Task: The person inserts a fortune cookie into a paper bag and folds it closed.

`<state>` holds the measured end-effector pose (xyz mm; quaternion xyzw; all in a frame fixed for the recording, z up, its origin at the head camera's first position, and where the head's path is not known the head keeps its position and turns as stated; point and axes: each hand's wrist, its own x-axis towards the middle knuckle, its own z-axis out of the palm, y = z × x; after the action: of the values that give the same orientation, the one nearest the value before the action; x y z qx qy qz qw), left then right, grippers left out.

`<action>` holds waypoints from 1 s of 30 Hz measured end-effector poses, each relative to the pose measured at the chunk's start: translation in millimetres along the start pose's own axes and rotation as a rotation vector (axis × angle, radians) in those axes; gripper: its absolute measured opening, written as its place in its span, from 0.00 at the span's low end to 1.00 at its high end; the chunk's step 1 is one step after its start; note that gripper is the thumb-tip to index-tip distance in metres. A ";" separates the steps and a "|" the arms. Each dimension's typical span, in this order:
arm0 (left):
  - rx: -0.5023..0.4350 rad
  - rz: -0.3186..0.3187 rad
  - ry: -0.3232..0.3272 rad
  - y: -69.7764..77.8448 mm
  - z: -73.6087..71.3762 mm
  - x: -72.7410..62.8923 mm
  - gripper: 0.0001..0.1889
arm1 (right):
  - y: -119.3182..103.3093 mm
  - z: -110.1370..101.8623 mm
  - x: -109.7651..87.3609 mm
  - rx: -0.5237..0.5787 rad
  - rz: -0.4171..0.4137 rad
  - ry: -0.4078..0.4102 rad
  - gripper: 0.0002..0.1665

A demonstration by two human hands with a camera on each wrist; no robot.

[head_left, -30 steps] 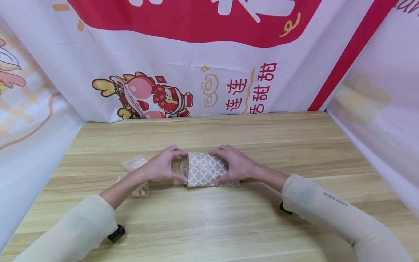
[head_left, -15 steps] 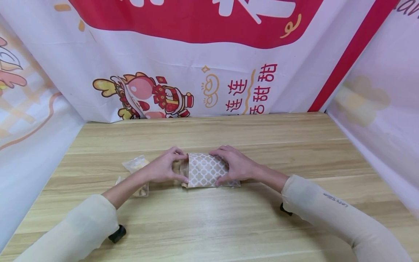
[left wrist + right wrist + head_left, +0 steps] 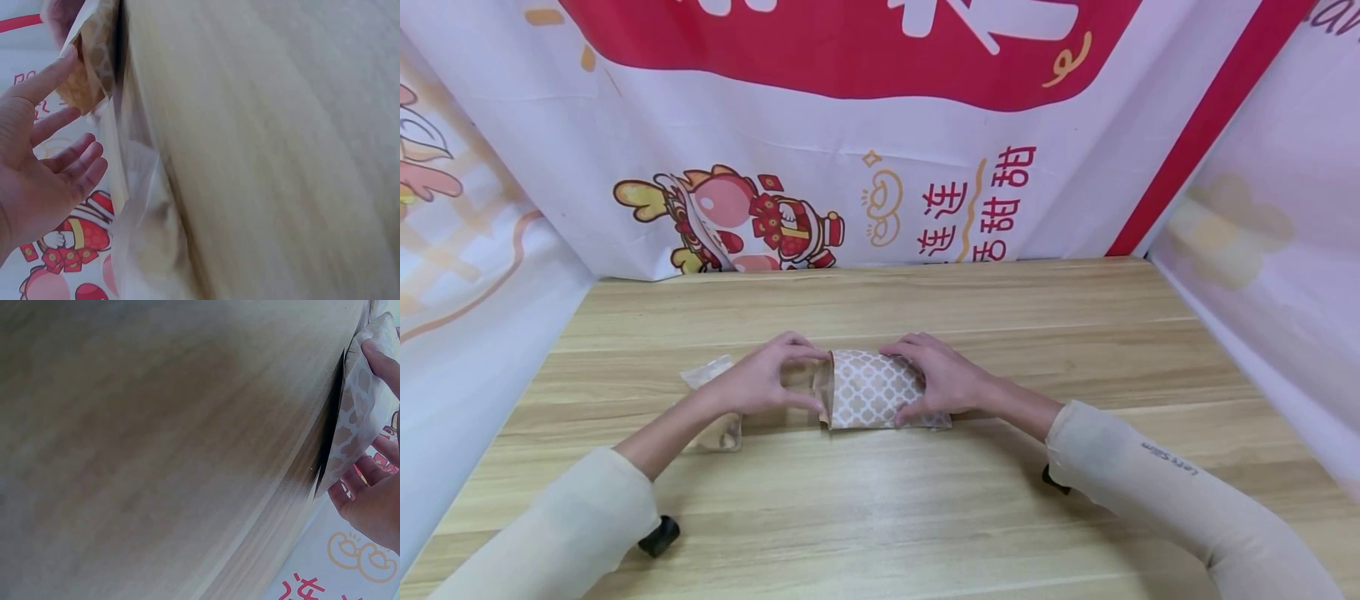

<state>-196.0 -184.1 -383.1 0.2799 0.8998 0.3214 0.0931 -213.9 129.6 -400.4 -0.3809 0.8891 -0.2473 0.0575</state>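
Note:
A tan paper bag (image 3: 867,387) with a white lattice pattern lies on its side on the wooden table, its mouth toward the left. My right hand (image 3: 951,377) grips its closed end, thumb in front and fingers behind. At the mouth, my left hand (image 3: 760,382) has thumb and fingers spread apart, the tips close to the bag's edges. The left wrist view shows these fingers loosely bent, with the brown inside of the mouth (image 3: 78,87) beside them. Something clear and brownish (image 3: 822,390) shows at the mouth; its kind is unclear.
A clear plastic packet (image 3: 724,435) with pale contents lies left of the bag, partly behind the left forearm. Another piece of clear plastic (image 3: 706,372) shows beyond that arm. Printed cloth (image 3: 880,125) hangs along the table's back edge and sides.
My left hand has drawn back slightly to the left from the bag's mouth. Less of the brownish thing shows there than one second ago. My right hand and the bag have barely moved.

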 end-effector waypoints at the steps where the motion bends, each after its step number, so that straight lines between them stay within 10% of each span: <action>1: 0.004 -0.007 0.006 -0.5 -1.7 -1.1 0.40 | -0.1 -0.1 0.0 0.001 0.000 0.001 0.60; 15: 0.112 -0.079 0.032 -8.3 -21.4 -15.3 0.25 | -0.4 0.0 -0.2 0.008 -0.005 0.001 0.60; 30: 0.244 -0.181 -0.005 -18.4 -41.8 -30.0 0.35 | -0.8 -0.3 -0.2 0.008 0.015 -0.011 0.60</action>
<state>-193.9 -234.7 -362.6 0.2078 0.9535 0.1994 0.0894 -213.3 129.4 -399.8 -0.3754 0.8905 -0.2484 0.0660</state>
